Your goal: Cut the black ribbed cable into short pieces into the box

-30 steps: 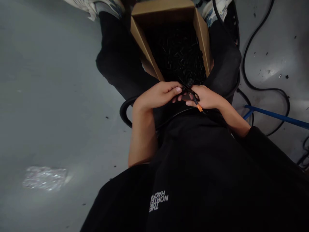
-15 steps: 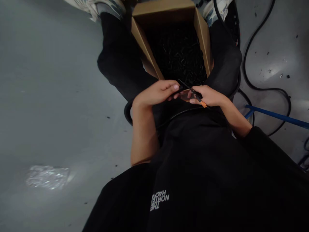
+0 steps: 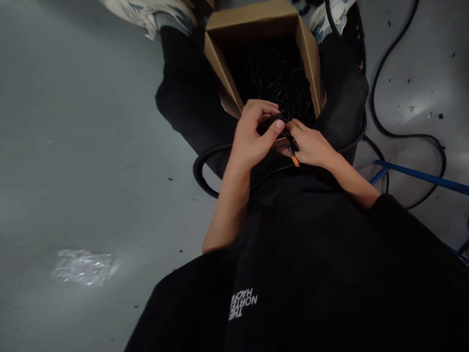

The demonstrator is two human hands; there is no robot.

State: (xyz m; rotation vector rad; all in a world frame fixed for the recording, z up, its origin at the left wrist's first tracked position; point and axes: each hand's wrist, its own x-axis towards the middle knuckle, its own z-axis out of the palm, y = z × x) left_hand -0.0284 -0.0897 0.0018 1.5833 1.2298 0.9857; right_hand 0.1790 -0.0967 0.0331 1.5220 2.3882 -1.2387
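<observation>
Over the near edge of the cardboard box [image 3: 220, 63], my two hands meet. My left hand [image 3: 252, 134] is closed, thumb and fingers curled round a dark length that looks like the black hose [image 3: 200, 171], which loops under my left forearm. My right hand [image 3: 309, 144] is closed round a slim tool [image 3: 294, 156] with a black and orange handle; its working end is hidden between the hands. In the box lie a great many short black tube pieces [image 3: 278, 78].
My legs straddle the box. At the right, a black cable [image 3: 373, 93] winds over the grey floor near a blue metal bar [image 3: 425, 175]. A crumpled clear plastic sheet [image 3: 84, 266] lies on the floor at the lower left, with small black scraps scattered about.
My left hand has moved up and right, closer to my right hand. The tool has turned steeper, and its thin dark tip no longer shows. The hose loop has widened at the left.
</observation>
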